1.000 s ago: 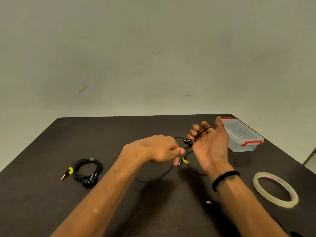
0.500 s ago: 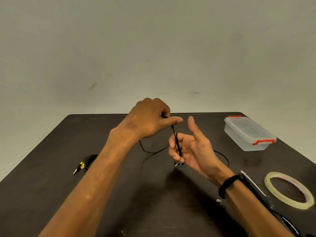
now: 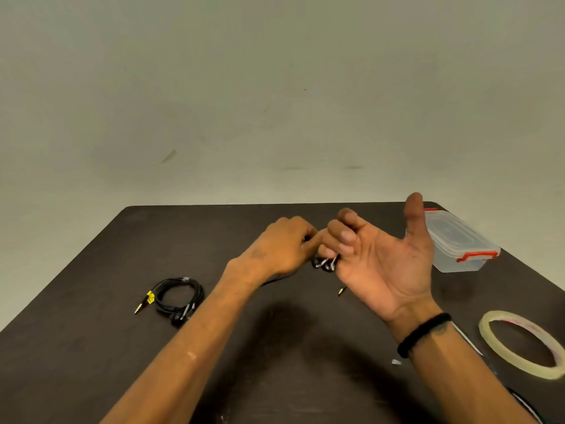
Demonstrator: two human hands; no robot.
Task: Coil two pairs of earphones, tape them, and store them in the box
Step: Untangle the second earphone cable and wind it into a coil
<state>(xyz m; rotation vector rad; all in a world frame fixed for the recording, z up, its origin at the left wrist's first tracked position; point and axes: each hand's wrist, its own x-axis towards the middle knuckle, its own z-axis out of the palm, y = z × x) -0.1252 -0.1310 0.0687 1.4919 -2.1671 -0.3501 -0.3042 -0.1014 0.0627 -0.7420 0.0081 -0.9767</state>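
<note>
One pair of earphones (image 3: 179,296) is already seen coiled into a neat bundle on the dark table (image 3: 91,301), left of the arms, with what looks like a small wrap of tape at its top, so the first half of the job is judged done apart from boxing. The second pair (image 3: 324,264) is up in the hands, above the middle of the table: its earbuds are tucked against the curled fingers of the right hand (image 3: 382,264), whose palm is turned up and thumb raised, while the left hand (image 3: 284,246) is closed in a pinch on the cable just beside those fingers. Its plug (image 3: 341,291) is dangling free below, so the coiling is judged barely started. Taping of this pair and storage of both are left. The count is taken: two pairs of earphones, one clear box (image 3: 458,243) with red clips, lid on, at the far right, and one tape roll (image 3: 526,344) near the right wrist.
</note>
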